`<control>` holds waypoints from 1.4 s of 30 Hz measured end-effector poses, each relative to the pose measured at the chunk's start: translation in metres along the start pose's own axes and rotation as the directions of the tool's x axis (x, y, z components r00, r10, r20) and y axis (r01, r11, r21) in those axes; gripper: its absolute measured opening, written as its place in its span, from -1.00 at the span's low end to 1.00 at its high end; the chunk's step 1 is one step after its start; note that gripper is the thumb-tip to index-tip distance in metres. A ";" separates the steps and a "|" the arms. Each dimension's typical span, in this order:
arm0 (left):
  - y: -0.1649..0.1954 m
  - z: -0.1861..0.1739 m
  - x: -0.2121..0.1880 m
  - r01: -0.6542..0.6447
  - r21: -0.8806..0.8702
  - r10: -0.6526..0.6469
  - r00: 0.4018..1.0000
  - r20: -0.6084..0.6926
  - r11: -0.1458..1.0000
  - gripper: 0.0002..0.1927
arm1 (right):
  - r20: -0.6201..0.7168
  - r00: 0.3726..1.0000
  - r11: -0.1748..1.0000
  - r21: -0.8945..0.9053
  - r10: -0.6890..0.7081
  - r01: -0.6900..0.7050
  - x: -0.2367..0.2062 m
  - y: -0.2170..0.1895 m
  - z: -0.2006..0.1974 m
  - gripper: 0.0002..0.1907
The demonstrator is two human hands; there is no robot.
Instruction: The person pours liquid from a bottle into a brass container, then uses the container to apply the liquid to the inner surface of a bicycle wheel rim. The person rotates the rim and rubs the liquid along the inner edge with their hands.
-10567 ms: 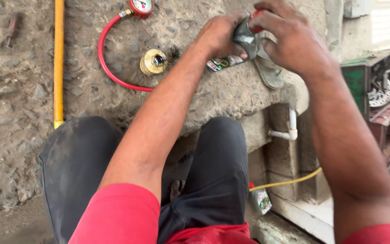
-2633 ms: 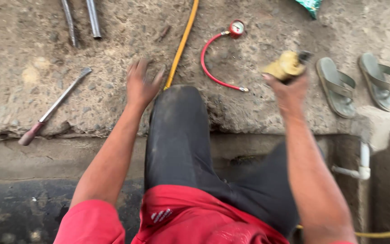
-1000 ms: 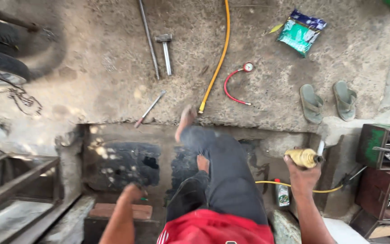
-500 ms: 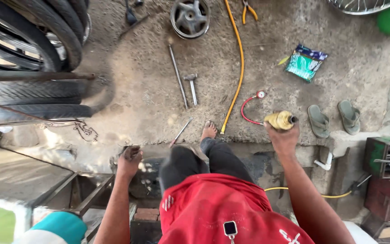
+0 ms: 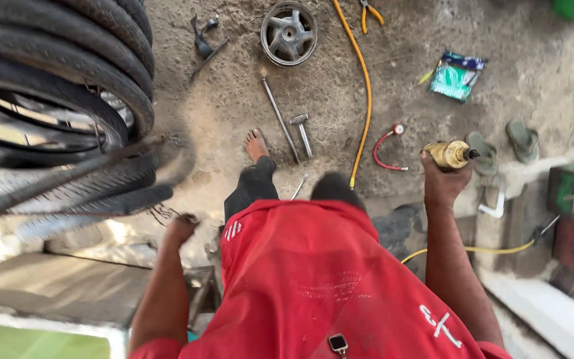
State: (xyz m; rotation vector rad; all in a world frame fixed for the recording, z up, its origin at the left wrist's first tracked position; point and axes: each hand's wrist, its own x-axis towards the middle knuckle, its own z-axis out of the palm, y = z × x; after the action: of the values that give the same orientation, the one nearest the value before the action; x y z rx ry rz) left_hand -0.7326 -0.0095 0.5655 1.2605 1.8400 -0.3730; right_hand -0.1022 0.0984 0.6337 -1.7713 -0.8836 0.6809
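Where the ground runs to one o'clock lies a green rectangular packet (image 5: 456, 76); right hand (image 5: 444, 181) grips a brass fitting (image 5: 451, 154) — raised higher than before; left hand (image 5: 181, 229) — loosely curled, holding nothing visible.

This is a tyre repair workshop, out in the open on rough, dirty ground. Big black tyres (image 5: 61, 86) hang stacked on the left. A bare metal wheel (image 5: 289, 33) lies on the ground (no tyre on it). Near it lie a hammer (image 5: 301, 131), a long metal bar (image 5: 279, 118), pliers (image 5: 369, 10) and a yellow air hose (image 5: 365, 86).
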 end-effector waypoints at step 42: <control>0.311 -0.372 0.369 -0.473 -0.025 0.469 0.879 -0.086 0.881 -0.52 | -0.209 0.925 0.931 0.254 0.317 -0.262 0.200 -0.003 0.267 -0.38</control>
State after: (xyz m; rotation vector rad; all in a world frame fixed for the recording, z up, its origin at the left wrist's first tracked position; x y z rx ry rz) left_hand -0.6869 0.5978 0.5638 1.6543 1.5220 -0.0124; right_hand -0.1959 0.4031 0.5358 -1.7525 -0.3608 0.7002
